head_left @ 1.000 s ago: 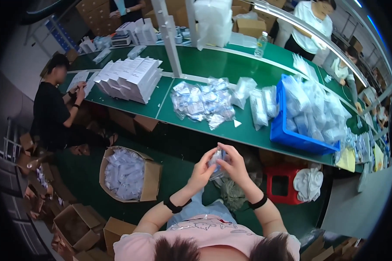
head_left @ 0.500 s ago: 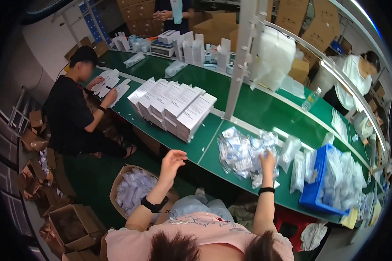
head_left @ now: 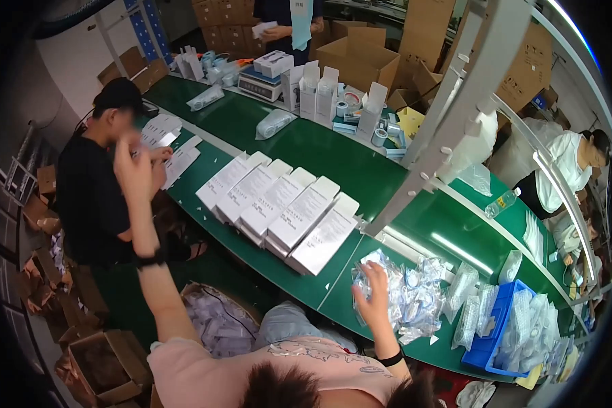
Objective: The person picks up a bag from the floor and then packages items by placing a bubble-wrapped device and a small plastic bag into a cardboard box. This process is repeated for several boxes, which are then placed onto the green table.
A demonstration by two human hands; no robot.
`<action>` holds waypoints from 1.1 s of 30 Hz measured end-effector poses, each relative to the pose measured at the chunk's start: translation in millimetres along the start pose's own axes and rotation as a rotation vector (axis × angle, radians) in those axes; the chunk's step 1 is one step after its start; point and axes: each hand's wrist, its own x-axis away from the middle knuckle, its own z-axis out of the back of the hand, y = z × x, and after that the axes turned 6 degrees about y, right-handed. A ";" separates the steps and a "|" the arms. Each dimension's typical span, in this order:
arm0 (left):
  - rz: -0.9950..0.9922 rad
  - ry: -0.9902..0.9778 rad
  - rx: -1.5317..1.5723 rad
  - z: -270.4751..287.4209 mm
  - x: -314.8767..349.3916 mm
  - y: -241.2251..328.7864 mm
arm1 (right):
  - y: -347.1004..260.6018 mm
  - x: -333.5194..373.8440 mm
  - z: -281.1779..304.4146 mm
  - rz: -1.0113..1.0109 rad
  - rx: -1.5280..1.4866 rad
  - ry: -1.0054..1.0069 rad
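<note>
My left hand is raised over the left side, in front of the seated co-worker. Its fingertips are blurred; I see nothing held, but cannot make out whether they meet. My right hand is at the left edge of a heap of small clear plastic packets, fingers spread and nothing gripped. Between my hands, several white cartons lie side by side in a block on the green table, their end flaps open toward the far side.
A blue bin of bubble-wrapped items stands right. A metal post rises behind the packets. Far across are a scale, upright open cartons and a standing person. An open box of plastic-wrapped items sits below, left.
My left arm has stretched forward and left, raising the hand. My right hand has pulled back left from within the packets to their edge. The view has shifted; the standing person now holds something white.
</note>
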 end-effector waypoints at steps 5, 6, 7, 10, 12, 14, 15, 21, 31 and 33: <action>-0.230 -0.509 -0.575 -127.1 -97.3 -61.8 | -61.6 -61.8 -46.9 0.164 0.091 -0.164; -0.219 -0.747 -0.455 -163.1 -98.7 -89.3 | -68.2 -70.5 -58.3 0.156 0.152 -0.201; -0.208 -0.982 -0.331 -199.1 -97.8 -114.9 | -74.6 -78.9 -70.2 0.149 0.211 -0.239; -0.026 -1.569 -0.248 -320.0 -56.1 -110.5 | -78.3 -91.3 -86.7 0.037 0.334 -0.253; 0.129 -1.647 -0.178 -377.1 -22.5 -131.6 | -78.0 -90.5 -93.2 -0.033 0.369 -0.265; 0.054 -1.499 -0.208 -430.9 19.4 -178.1 | -81.5 -86.6 -97.0 -0.080 0.403 -0.255; 0.001 -1.340 -0.233 -454.5 33.5 -190.4 | -81.9 -85.3 -97.7 -0.114 0.433 -0.256; -0.068 -1.138 -0.106 -533.1 85.9 -277.5 | -87.2 -91.0 -107.1 -0.232 0.466 -0.146; 0.048 -1.008 -0.300 -550.4 84.4 -272.7 | -83.6 -98.9 -115.9 -0.232 0.486 -0.068; 0.380 -1.066 -0.104 -546.2 79.2 -267.9 | -86.5 -99.2 -115.1 -0.232 0.467 -0.061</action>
